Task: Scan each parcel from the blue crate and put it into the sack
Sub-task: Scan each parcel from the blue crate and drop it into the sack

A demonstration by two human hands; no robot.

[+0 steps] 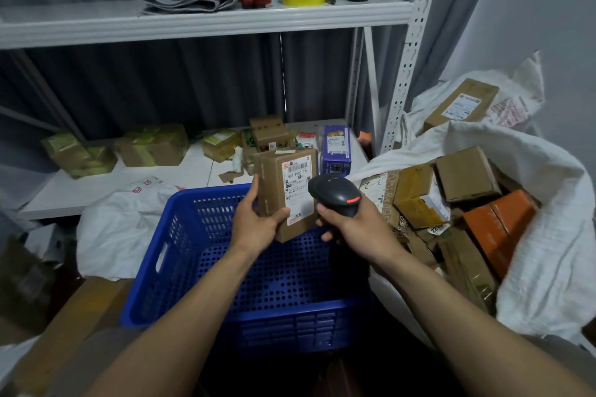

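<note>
Left hand (254,222) grips the parcel (285,193); right hand (348,222) holds the scanner (335,195) — aim squarely at the label (298,192), keeping the thumb clear.

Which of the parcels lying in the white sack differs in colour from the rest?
The orange box at the right of the sack, just below a plain brown carton. Every other parcel visible there is brown cardboard.
</note>
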